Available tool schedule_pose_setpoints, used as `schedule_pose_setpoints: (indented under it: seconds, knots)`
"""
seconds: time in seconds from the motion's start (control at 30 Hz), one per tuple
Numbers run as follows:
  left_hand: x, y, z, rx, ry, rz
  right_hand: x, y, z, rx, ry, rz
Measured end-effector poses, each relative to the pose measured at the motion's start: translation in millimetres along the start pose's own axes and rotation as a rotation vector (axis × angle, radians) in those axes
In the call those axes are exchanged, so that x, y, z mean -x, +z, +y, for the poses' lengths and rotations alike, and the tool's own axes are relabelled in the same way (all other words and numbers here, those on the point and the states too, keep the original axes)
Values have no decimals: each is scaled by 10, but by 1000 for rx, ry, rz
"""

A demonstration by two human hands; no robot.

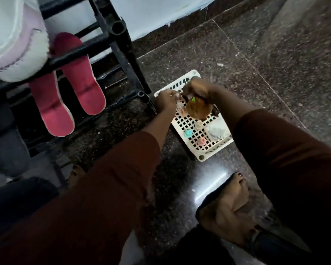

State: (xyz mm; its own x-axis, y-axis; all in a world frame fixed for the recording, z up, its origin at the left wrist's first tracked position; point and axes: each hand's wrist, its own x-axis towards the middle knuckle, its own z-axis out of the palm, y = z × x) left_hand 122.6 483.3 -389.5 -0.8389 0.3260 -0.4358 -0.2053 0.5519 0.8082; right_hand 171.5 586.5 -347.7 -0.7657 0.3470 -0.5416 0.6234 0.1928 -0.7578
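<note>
R hand (196, 89) grips brown fluffy ball (198, 111) from above, over far end of basket (216, 152). L hand (165, 100), touching ball's left side, pinches pale bit (178, 105), blurry.

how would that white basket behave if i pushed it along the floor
Probably slides easily: the floor looks polished. The basket is thin lattice plastic, so likely light and fairly stiff. The teal piece inside might shift.

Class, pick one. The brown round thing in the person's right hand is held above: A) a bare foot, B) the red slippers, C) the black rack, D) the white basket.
D: the right hand grips the brown round thing over the white basket on the floor.
</note>
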Motion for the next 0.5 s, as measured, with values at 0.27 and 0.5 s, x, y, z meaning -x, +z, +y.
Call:
schedule_pose_setpoints:
  seconds: [0.27, 0.5]
  knots:
    - [-220, 112, -106, -164, -4, -1, -320, 225, 91, 308, 70, -157]
    - [-99, 24, -58, -303, -32, -61, -398, 288, 213, 210, 64, -63]
